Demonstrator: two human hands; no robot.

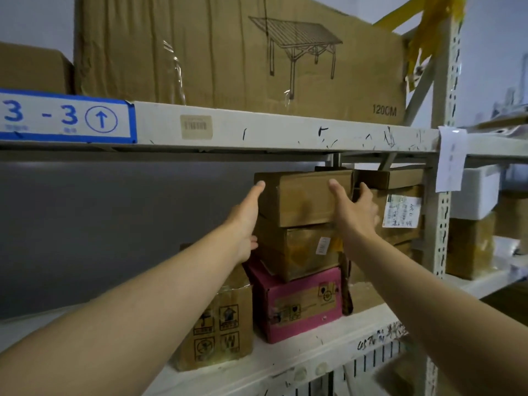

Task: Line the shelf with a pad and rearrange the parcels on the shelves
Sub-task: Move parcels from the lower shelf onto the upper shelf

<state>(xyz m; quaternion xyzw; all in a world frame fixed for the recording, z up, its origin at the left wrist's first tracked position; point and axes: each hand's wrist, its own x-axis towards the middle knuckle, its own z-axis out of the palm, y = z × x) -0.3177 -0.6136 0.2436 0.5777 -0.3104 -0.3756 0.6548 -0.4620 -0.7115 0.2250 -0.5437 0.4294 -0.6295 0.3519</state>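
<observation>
I see the top box (303, 198) of the middle stack caught between both hands, high under the upper shelf beam (257, 130). My left hand (245, 221) lies flat against its left side with the thumb straight up the near corner. Most of its fingers are hidden behind the box. My right hand (357, 212) grasps the right edge, thumb on the near face and fingers wrapped round the side. That stack counts three: this box, a second brown box (300, 250) beneath it and a pink box (300, 304) at the bottom, standing on the lower shelf (314, 347). One small brown box (220, 324) with handling symbols stands just left of the pink one, partly covered by my left forearm. Right of the stack stands another pile (400, 210) with a white label. My right hand hides part of it, so I cannot count its boxes. On the upper shelf one big carton (243, 52) runs out of the top of the view.
</observation>
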